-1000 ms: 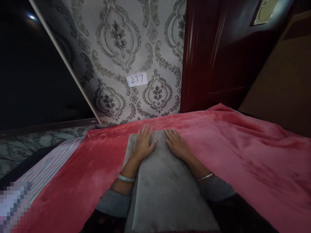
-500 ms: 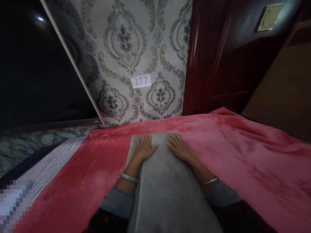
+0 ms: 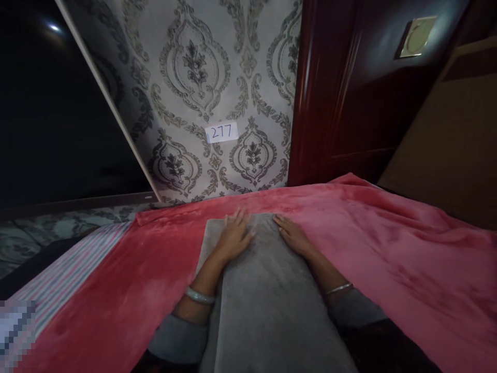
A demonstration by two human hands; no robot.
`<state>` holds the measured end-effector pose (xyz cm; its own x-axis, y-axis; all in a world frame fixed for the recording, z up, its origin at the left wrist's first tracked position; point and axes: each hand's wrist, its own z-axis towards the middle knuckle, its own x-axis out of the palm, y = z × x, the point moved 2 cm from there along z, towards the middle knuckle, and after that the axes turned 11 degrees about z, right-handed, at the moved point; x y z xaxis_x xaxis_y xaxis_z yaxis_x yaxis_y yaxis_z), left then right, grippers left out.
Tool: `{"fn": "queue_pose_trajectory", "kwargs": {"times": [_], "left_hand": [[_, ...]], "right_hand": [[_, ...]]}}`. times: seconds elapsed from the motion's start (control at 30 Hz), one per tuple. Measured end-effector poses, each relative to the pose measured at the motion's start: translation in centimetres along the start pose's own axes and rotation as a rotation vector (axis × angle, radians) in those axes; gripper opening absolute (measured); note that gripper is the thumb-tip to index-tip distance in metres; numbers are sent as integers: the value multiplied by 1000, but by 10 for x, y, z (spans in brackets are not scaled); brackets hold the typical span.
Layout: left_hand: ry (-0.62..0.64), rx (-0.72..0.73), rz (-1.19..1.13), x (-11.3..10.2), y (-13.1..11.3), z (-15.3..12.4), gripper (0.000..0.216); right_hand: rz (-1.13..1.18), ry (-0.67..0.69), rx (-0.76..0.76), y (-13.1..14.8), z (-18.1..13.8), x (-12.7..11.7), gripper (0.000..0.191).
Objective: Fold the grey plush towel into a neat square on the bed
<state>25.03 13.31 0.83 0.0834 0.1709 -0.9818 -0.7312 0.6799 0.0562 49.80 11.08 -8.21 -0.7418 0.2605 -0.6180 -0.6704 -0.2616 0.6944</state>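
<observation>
A long grey folded cloth (image 3: pixel 272 300), with a soft towel-like surface, runs from the bottom of the head view toward the wall. It lies on a red-pink plush blanket (image 3: pixel 388 259). My left hand (image 3: pixel 234 235) is over the cloth's far left part, fingers spread and slightly blurred; whether it presses on the cloth I cannot tell. At the far right edge, my right hand (image 3: pixel 293 234) rests with its fingers stretched out on the cloth. Neither hand grips anything. A bangle circles each wrist.
Beyond the blanket stands a patterned wall with a paper label reading 277 (image 3: pixel 221 132). A large black screen (image 3: pixel 70 114) is at the left, above a striped sheet (image 3: pixel 73 269). Dark red wood panelling (image 3: pixel 330 93) and a brown board (image 3: pixel 446 134) stand at the right.
My right hand has slid outward to the cloth's right edge. My left hand has shifted slightly right across the cloth and is blurred. The view has turned a little.
</observation>
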Motion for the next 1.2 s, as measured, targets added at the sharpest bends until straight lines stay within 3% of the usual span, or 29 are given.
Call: {"fn": "queue_pose_trajectory", "kwargs": {"times": [0.1, 0.2, 0.37, 0.43, 0.57, 0.73, 0.87, 1.03, 1.2], "left_hand": [[141, 67, -16, 11, -10, -1, 68], [160, -3, 18, 18, -8, -3, 72], [211, -113, 66, 6, -14, 1, 74], [202, -99, 75, -4, -29, 10, 71], [158, 156, 44, -8, -75, 37, 62], [194, 87, 61, 18, -96, 57, 63], [200, 18, 114, 24, -76, 51, 69], [216, -177, 163, 15, -14, 25, 75], [234, -313, 184, 10, 39, -10, 67]], "right_hand": [[-3, 7, 8, -3, 0, 4, 51], [19, -17, 24, -3, 0, 4, 51], [115, -96, -5, -2, -1, 0, 52], [171, -141, -12, -3, 0, 1, 54], [247, -197, -35, -7, 3, 5, 62], [167, -158, 31, -10, 7, 9, 65], [143, -145, 74, -6, 6, 6, 59], [153, -142, 91, 2, 3, 3, 58], [211, -191, 95, 6, 1, 2, 57]]}}
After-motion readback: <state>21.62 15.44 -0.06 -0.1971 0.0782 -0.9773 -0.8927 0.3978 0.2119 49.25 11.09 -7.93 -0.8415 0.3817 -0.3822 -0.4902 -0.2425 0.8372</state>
